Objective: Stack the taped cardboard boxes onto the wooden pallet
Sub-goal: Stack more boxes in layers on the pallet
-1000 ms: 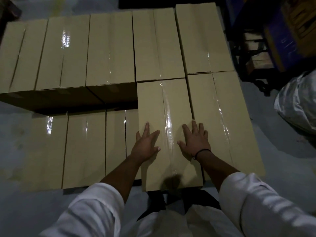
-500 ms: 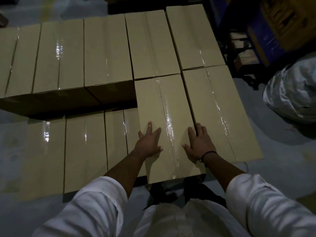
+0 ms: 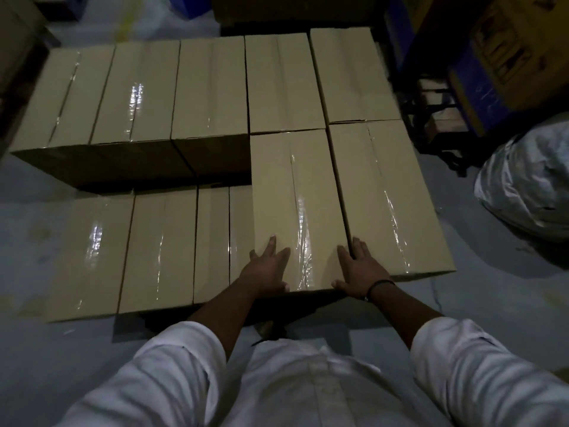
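Tan cardboard boxes (image 3: 295, 192) with glossy clear tape (image 3: 303, 241), white sleeves (image 3: 172, 374), black wristband (image 3: 380, 285), grey floor (image 3: 30, 349)

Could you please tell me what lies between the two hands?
Head view: the shiny tape strip on the pressed box runs between the left hand and right hand.

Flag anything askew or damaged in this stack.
Only the taped cardboard box under the left hand and right hand: its near end seems to jut slightly past the neighbouring box on its right. No damage shows.

lower boxes (image 3: 160, 251) left exposed, neighbouring box (image 3: 388, 195) flush right
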Demonstrator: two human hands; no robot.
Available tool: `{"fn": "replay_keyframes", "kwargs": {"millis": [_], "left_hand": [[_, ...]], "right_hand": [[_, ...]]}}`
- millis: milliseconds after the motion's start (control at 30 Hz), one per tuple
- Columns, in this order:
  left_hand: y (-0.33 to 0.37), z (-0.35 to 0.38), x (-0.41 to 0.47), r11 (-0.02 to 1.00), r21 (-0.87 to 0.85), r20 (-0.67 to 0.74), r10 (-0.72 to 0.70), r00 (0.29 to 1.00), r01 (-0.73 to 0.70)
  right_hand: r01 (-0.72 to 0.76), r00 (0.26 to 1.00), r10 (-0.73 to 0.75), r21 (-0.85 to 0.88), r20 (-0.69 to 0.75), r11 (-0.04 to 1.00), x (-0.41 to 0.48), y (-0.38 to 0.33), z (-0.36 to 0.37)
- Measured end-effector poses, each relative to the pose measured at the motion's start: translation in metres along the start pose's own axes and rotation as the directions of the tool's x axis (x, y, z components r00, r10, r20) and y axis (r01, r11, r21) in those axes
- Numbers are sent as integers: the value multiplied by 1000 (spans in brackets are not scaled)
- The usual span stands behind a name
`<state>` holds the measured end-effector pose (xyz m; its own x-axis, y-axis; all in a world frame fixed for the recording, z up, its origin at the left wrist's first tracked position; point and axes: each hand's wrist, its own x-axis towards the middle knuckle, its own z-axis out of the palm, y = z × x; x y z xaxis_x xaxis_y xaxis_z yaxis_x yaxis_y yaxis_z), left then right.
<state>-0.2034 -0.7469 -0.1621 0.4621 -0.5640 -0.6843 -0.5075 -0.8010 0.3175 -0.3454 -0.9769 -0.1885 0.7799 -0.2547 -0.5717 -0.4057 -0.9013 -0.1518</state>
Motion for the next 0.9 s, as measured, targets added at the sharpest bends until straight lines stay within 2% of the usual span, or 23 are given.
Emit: {"fn": "replay_keyframes", "kwargs": {"millis": [233,400,533,900], "left_hand": [[16,24,-18,999,-23,-72,-35,997,34],[3,39,-9,982,-161,-141,-127,982,103],[1,43,-7,968,-218,-145,-162,976,128],[5,45,-8,976,-177,-216,-167,962,130]], "right_hand": [[74,997,-74,-11,5,997,-12,14,10],[125,991,-125,3,-47,992,-15,20,14],[139,988,-139,-10,-68,990,-16,22,14],[138,983,-143,-54,-114,989,-17,22,16]]}}
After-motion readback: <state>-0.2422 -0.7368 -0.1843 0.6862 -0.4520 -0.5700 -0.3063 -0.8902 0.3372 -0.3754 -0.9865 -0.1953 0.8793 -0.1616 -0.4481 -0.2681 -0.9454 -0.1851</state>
